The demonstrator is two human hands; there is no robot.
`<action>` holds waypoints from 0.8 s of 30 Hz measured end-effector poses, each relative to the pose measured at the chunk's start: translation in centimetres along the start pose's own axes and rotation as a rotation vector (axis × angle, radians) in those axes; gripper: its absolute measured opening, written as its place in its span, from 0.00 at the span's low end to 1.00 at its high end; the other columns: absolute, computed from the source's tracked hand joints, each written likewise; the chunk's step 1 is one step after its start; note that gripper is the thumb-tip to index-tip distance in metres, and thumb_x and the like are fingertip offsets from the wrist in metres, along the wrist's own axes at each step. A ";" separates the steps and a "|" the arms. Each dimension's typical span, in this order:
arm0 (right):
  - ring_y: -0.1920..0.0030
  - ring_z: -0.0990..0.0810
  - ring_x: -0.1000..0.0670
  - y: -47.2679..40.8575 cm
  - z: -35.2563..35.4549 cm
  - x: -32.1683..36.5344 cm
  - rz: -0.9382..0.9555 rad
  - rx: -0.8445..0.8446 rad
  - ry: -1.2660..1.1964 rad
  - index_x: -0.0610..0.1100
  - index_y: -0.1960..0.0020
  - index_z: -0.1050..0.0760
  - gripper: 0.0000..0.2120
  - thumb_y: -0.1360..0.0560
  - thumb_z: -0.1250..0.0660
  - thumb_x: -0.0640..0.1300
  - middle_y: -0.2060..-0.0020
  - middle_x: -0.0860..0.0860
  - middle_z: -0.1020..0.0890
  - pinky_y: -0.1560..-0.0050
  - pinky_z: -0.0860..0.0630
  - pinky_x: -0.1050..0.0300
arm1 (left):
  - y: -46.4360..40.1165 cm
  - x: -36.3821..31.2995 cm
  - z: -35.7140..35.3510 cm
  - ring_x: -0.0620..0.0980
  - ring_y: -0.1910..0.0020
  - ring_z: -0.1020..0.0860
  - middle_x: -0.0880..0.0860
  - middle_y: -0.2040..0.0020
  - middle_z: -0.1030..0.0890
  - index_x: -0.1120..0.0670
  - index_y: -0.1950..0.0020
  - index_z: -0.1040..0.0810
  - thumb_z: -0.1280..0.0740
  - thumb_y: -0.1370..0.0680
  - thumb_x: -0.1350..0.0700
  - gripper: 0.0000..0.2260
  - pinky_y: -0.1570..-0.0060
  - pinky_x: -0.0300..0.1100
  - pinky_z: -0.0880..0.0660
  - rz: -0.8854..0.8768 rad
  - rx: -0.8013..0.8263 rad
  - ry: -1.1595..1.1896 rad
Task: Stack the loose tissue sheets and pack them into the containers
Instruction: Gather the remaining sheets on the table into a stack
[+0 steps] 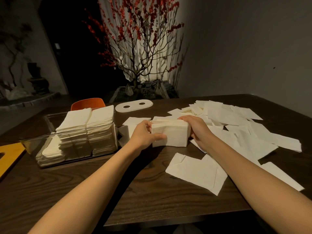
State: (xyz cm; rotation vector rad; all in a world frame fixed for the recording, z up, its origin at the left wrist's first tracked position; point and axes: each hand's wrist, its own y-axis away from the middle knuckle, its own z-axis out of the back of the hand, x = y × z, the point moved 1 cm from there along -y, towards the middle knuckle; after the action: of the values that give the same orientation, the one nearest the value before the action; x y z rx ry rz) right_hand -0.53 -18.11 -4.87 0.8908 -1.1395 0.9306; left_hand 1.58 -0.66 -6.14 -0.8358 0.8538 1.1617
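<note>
— Hands first: what are they doing?

— Both are on one stack of tissues [169, 133], which is tipped up on edge above the dark wooden table [152, 196], its broad face toward the camera. The left hand [145, 133] grips the stack's left end, thumb curled across the front face, fingers wrapped behind. The right hand [196, 127] clasps the right end, fingers curled over the top edge; its thumb is hidden behind the paper.

— Does the stack touch the table?

— I cannot tell; its lower edge sits very low over the wood.

— Where is everything else, taking that stack as the centre?

— To its left stands a clear plastic container [33, 142] packed with two tall columns of tissues [87, 125] that rise above its rim. Beyond the stack and slightly left lies a white oval lid [134, 105] with two round holes, resting on something I cannot make out. To the right and behind spreads a loose heap of tissue sheets [236, 122], overlapping untidily. Nearer the camera than the stack, a little right, a few single sheets [197, 173] lie flat, partly under the right forearm. Far left, at the table's edge, is a yellow board [10, 157]. An orange chair back [87, 103] shows behind the container.
</note>
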 end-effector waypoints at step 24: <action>0.46 0.21 0.44 0.2 0.2 -0.8 -0.003 0.085 -0.192 0.49 0.56 0.19 0.06 0.26 0.34 0.43 0.52 0.47 0.19 0.44 0.23 0.45 | -0.5 0.5 0.5 0.47 0.47 0.22 0.49 0.49 0.19 0.56 0.49 0.20 0.23 0.32 0.61 0.14 0.52 0.34 0.25 -0.067 0.132 0.004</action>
State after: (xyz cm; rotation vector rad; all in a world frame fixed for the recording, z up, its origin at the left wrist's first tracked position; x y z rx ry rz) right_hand -0.88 -18.39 -5.56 1.0683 -1.2684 0.9115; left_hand 2.20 -0.13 -6.30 -0.7527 0.8897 1.0335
